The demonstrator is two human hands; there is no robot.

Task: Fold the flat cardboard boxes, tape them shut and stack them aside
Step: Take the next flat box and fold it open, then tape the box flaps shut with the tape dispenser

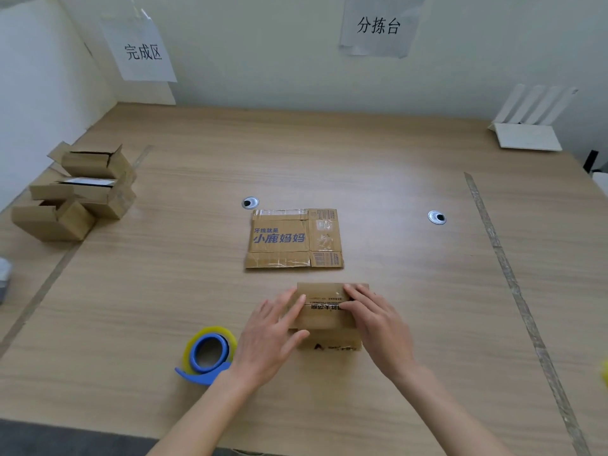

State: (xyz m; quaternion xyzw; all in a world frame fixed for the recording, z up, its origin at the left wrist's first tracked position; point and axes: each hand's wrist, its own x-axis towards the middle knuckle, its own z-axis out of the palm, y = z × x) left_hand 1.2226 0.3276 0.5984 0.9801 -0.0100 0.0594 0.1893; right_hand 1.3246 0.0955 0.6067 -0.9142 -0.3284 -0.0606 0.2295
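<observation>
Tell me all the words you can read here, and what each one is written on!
"完成区": paper sign on the left wall.
"分拣台": paper sign on the back wall.
"牙线就是" and "小鹿妈妈", in blue: flat cardboard box in the table's middle.
Small print on that box's right panel: too blurred to read.
Print on the folded box under the hands: upside down and blurred, unreadable.

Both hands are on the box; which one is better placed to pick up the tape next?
Left, probably. The tape lies just beside the left hand, on its outer side. The right hand would have to cross over the box.
</observation>
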